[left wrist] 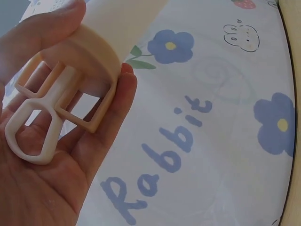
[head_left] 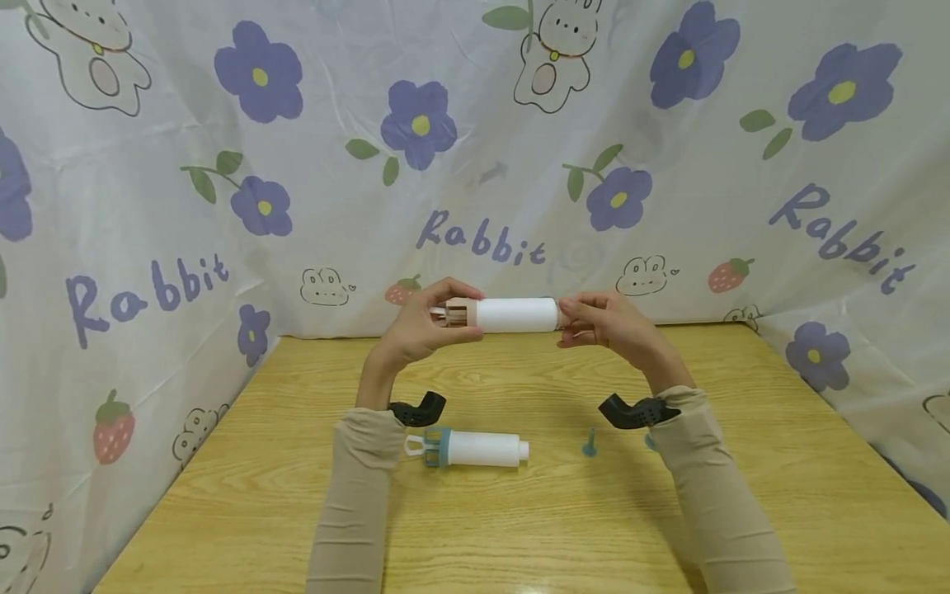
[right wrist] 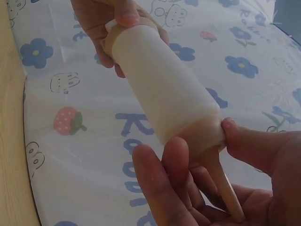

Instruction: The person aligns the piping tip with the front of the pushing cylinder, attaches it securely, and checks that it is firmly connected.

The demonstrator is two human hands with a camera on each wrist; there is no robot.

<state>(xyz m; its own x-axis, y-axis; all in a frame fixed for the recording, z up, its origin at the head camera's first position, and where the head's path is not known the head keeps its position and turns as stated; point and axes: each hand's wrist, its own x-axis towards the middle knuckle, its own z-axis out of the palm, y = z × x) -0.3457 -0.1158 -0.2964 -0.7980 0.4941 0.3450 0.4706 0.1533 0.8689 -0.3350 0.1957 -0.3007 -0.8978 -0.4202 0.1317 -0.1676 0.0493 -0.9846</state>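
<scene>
Both hands hold a beige-and-white piping syringe (head_left: 517,315) level above the far edge of the table. The left hand (head_left: 426,322) grips the beige collar (left wrist: 96,52) between thumb and fingers, with the white plunger loop (left wrist: 35,157) lying over its palm in the left wrist view. At the other end, the right hand (head_left: 609,322) pinches the beige cap (right wrist: 204,136) between thumb and fingers. A thin beige nozzle (right wrist: 223,186) points from that cap towards the right palm. Parts of the cap are hidden behind the fingers.
A second piping syringe, teal and white (head_left: 484,450), lies on the wooden table (head_left: 519,528) below the hands. A teal nozzle (head_left: 590,445) stands to its right, and another teal piece (head_left: 651,442) is mostly hidden by the right sleeve. Printed cloth (head_left: 475,190) hangs behind.
</scene>
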